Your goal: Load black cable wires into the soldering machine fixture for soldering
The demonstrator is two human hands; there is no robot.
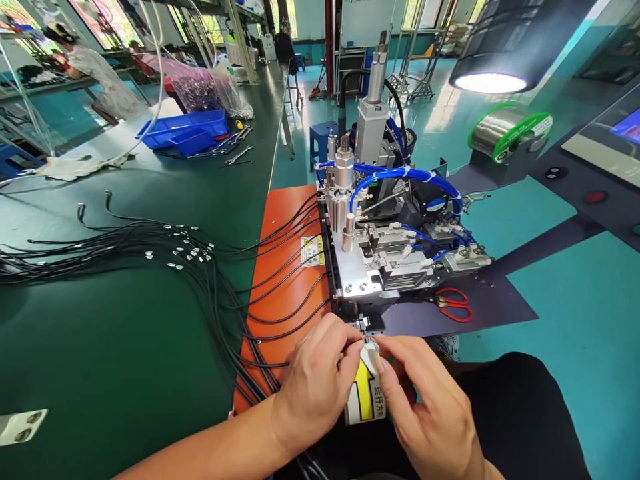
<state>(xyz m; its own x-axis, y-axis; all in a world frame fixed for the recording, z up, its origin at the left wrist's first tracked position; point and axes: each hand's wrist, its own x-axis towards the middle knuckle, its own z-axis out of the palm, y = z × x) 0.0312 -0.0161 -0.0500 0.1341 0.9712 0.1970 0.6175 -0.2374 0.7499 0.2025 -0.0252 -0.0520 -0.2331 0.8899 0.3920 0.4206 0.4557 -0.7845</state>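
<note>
Both my hands meet at the front edge of a small pneumatic machine with blue air hoses. My left hand is closed in a pinch, fingertips at the machine's front slot, and a black cable seems to run from it. My right hand is also closed, thumb and forefinger pressed together beside the left fingertips, over a white label with a yellow arrow. What sits between the fingertips is too small to make out.
A bundle of black cables with metal ends fans across the green bench and the orange mat. Red scissors lie right of the machine. Blue trays, a solder spool, a lamp and a person at a far bench stand behind.
</note>
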